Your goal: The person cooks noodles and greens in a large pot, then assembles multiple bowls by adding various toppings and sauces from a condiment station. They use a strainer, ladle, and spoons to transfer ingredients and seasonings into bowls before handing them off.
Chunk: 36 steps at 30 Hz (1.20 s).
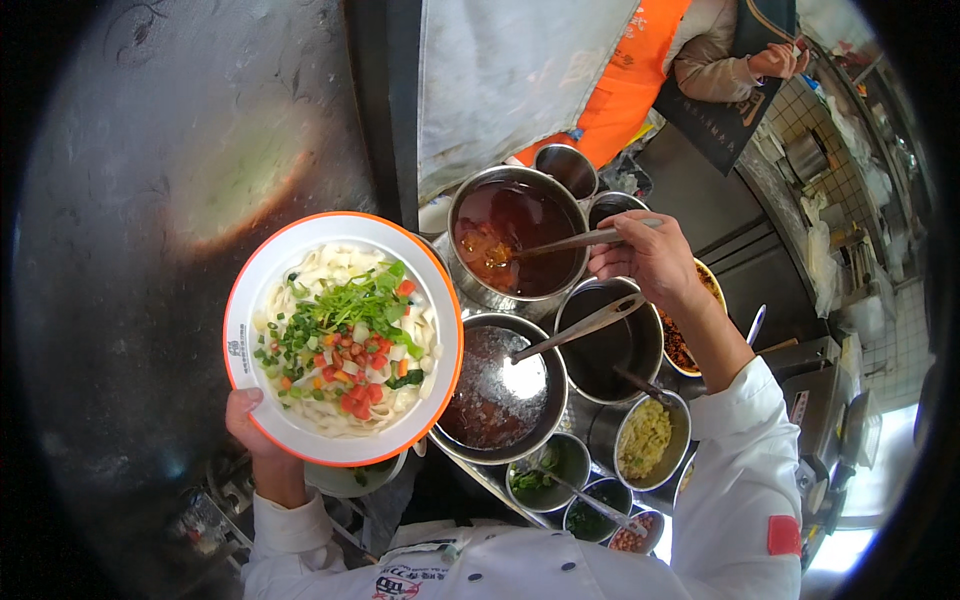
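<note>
My left hand [259, 427] grips the lower left rim of a white bowl with an orange edge [247, 300]. In the bowl lie wide white noodles [337, 262], chopped scallions, leafy greens [356, 300] and red and orange diced vegetables [360, 401]. To the right, my right hand [645, 251] holds the handle of a metal ladle [570, 241]. The ladle's lower end is in the reddish-brown liquid of a round steel pot [544, 202], its bowl hidden under the surface. Orange bits show in the liquid around it.
Below stand a pot of brown broth [480, 420] and a pot of dark liquid [600, 322], a ladle [577, 330] crossing between them. Nearer are tubs of chopped yellow-green food [645, 442], greens [551, 469] and pinkish bits [637, 532]. A person in an orange apron [622, 82] stands beyond a hanging sheet [510, 82].
</note>
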### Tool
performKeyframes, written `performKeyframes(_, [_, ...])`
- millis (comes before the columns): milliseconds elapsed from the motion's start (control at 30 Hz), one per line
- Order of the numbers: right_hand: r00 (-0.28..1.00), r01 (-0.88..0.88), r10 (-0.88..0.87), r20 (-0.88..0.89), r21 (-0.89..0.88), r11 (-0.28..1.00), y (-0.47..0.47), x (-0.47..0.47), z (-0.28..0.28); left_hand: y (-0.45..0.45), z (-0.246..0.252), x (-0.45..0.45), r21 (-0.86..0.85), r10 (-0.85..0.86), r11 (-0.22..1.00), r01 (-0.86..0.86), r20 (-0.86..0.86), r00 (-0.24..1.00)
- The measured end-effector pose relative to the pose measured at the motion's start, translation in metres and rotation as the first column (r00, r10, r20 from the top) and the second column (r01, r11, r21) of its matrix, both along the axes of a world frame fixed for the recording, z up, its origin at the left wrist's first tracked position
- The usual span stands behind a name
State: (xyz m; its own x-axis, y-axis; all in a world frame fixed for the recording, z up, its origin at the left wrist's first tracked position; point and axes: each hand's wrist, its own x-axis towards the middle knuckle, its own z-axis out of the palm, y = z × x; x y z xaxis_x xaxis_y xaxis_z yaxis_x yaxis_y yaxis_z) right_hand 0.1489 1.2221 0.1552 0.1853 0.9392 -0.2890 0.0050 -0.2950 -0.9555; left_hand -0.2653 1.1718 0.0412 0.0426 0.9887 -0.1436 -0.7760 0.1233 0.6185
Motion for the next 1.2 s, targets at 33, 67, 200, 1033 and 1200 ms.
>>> performKeyframes(33, [1.0,0.007,-0.007,0.003,0.008,1.0,-0.001,0.002,-0.001,0.001,0.0,0.003,0.016,-0.025,1.0,0.024,0.02,0.999])
performKeyframes(67, [0.999,0.036,-0.036,-0.002,0.012,0.999,-0.003,0.003,-0.001,0.002,0.002,0.004,-0.008,-0.017,1.0,0.017,0.009,1.0])
performKeyframes(200, [0.997,0.079,-0.077,-0.019,0.077,0.994,-0.009,0.002,0.002,0.003,0.012,0.011,-0.009,-0.049,0.999,0.049,0.016,0.999])
performKeyframes(1033, [0.977,0.206,-0.184,-0.105,0.274,0.939,-0.015,-0.03,0.116,0.044,0.099,0.033,-0.121,-0.099,0.986,0.111,0.101,0.99])
performKeyframes(1200, [0.995,0.058,-0.035,-0.089,0.272,0.96,-0.021,-0.078,0.104,0.056,0.068,0.039,-0.069,-0.147,0.985,0.157,0.13,0.981])
